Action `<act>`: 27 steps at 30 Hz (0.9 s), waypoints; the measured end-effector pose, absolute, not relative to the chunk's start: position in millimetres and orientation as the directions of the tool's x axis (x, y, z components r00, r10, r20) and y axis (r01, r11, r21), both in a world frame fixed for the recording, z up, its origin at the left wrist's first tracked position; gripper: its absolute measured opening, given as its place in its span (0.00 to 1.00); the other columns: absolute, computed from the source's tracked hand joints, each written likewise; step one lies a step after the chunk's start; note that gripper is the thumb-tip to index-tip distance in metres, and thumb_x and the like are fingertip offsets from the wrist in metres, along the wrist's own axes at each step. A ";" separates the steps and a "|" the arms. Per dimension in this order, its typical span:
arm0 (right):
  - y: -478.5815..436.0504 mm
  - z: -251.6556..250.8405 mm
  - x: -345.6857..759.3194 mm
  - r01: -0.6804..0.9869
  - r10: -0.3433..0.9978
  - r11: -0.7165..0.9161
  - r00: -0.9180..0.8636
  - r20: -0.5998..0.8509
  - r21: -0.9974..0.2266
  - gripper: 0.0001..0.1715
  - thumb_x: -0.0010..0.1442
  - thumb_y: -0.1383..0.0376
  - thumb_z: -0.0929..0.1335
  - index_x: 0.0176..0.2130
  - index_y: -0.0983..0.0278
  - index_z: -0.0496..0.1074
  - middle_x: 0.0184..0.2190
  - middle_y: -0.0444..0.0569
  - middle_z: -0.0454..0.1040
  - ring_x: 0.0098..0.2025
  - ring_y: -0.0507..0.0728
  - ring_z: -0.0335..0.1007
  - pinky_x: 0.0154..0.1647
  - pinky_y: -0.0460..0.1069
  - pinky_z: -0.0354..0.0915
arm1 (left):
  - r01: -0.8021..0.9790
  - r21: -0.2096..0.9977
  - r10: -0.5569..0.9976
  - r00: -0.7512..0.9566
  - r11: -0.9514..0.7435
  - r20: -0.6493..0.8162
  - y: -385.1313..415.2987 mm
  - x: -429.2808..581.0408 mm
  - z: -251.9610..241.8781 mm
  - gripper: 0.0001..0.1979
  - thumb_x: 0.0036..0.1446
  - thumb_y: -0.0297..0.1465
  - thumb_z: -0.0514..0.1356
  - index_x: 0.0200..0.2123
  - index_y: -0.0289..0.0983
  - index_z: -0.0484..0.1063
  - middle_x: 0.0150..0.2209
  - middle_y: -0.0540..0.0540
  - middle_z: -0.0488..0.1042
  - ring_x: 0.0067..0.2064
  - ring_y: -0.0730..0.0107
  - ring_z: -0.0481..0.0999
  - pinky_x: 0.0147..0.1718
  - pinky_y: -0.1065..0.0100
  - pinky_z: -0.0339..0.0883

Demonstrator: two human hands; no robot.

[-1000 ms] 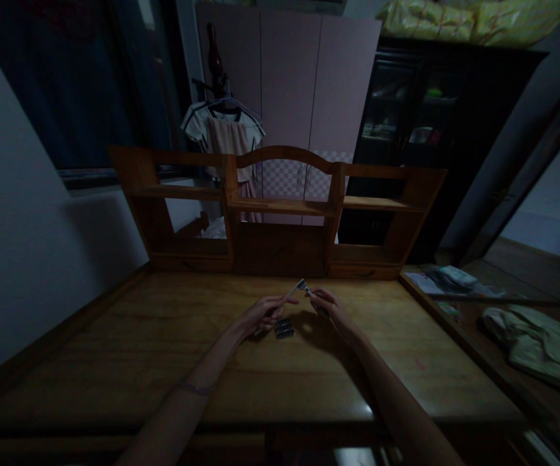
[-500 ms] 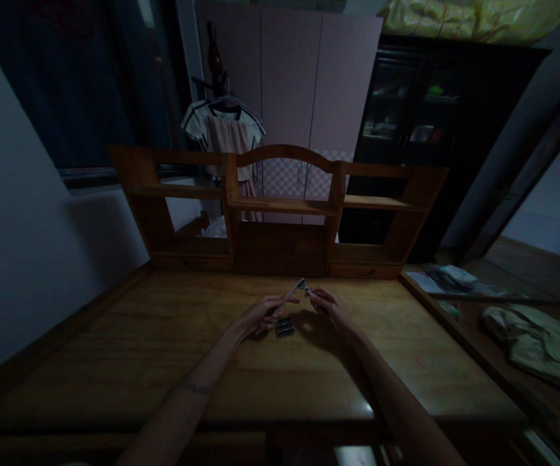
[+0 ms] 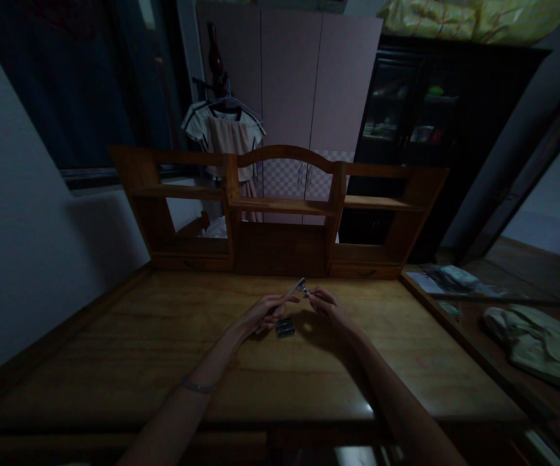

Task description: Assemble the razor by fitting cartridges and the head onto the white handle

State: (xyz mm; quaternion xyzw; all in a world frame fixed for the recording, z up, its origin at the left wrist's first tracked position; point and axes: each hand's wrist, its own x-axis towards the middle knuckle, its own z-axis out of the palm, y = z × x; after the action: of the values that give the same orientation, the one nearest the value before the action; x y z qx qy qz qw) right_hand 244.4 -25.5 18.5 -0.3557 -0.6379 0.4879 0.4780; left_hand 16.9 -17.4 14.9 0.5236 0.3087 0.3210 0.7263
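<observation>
Dim light; soft shadow, small glare on tabletop (image 3: 138,343)

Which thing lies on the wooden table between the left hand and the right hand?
The head view shows a small dark object there, nearer the left hand.

The right hand (image 3: 322,301) hides part of the silvery tool (image 3: 303,287) — too small to identify, like the dark pieces (image 3: 285,327); the top edge crops the yellow bags (image 3: 430,22).

Head cam above and behind bare left hand (image 3: 265,313) and bare right hand (image 3: 326,303), near; faces forward-down over glossy yellow-brown wooden desk (image 3: 114,343) to tall pink wardrobe (image 3: 289,77) beyond them.
</observation>
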 end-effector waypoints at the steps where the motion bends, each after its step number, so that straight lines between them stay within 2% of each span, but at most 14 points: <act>1: -25.1 18.6 244.7 -0.009 0.923 0.274 -0.279 0.266 -0.962 0.17 0.56 0.52 0.67 0.37 0.62 0.71 0.25 0.43 0.62 0.27 0.51 0.54 0.25 0.46 0.48 | -0.147 0.957 0.791 0.601 0.249 -0.114 -16.8 16.9 14.2 0.22 0.57 0.41 0.55 0.52 0.36 0.67 0.20 0.57 0.55 0.14 0.86 0.44 0.11 0.78 0.34; 15: -18.5 14.2 247.7 0.018 0.936 0.294 -0.206 0.284 -0.956 0.18 0.54 0.49 0.67 0.35 0.61 0.70 0.27 0.44 0.62 0.29 0.52 0.55 0.25 0.46 0.51 | -0.148 0.964 0.788 0.609 0.222 -0.088 -16.7 16.7 14.1 0.22 0.57 0.41 0.55 0.52 0.36 0.67 0.21 0.57 0.56 0.14 0.86 0.44 0.11 0.78 0.34; 27: -22.0 19.6 246.7 0.015 0.947 0.296 -0.134 0.291 -0.955 0.23 0.51 0.44 0.67 0.36 0.60 0.70 0.23 0.43 0.60 0.25 0.52 0.52 0.22 0.47 0.47 | -0.128 0.966 0.797 0.595 0.224 -0.106 -17.4 16.0 14.8 0.22 0.57 0.41 0.55 0.51 0.36 0.68 0.20 0.57 0.55 0.14 0.86 0.44 0.11 0.78 0.35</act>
State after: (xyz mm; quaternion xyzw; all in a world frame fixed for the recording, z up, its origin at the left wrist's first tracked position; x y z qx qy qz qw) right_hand 246.7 -22.0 19.6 -0.3952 -0.6090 0.4426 0.5263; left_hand 16.0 -17.4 14.8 0.5327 0.3138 0.3229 0.7166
